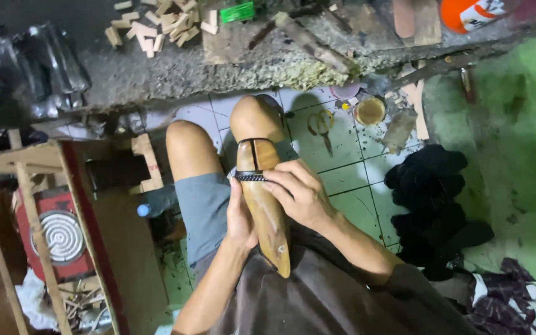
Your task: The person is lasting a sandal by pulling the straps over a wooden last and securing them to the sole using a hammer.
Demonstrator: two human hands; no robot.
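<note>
Right-hand fingers pinch a dark braided strap across the wooden last on the lap; the left hand grips the last's side. Fitting looks underway; next calls for steady tension.

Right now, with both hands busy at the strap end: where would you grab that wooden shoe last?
Probably the bare middle of the wooden shoe last, from its right side. It lies lengthwise on the lap; the left hand covers its left flank, the right hand pins the braided strap higher up.
</note>
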